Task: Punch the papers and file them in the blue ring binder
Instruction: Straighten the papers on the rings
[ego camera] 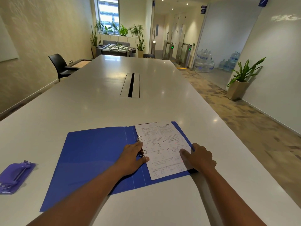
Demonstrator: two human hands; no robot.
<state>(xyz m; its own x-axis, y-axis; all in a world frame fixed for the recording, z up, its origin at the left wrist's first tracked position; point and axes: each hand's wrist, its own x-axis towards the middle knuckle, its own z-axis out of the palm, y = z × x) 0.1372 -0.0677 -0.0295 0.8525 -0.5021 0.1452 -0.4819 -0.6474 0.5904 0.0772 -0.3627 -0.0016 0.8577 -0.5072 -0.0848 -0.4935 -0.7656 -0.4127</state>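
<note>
The left hand [134,154] lies flat and spread over the ring mechanism, fingers loosely apart, thumb tip pressing the inner margin of the papers [164,148] just below the lower ring [144,153]. It grips nothing; it looks to be pressing down at the rings. The right hand [199,157] rests half curled on the outer edge of the sheets at about three o'clock from the left, thumb on the page, fingers reaching over onto the cover edge, holding the stack steady rather than clamping it.

The papers sit on the right leaf of the blue ring binder [91,160], which lies open on the counter [97,103], and the upper ring [139,138] appears to pass through their margin. So punching looks done and the sheets seem threaded. Whether the rings are snapped closed I cannot tell. What seems left is shutting the rings and folding the cover over.

The purple hole punch [15,176] sits well apart at nine o'clock, untouched.
</note>
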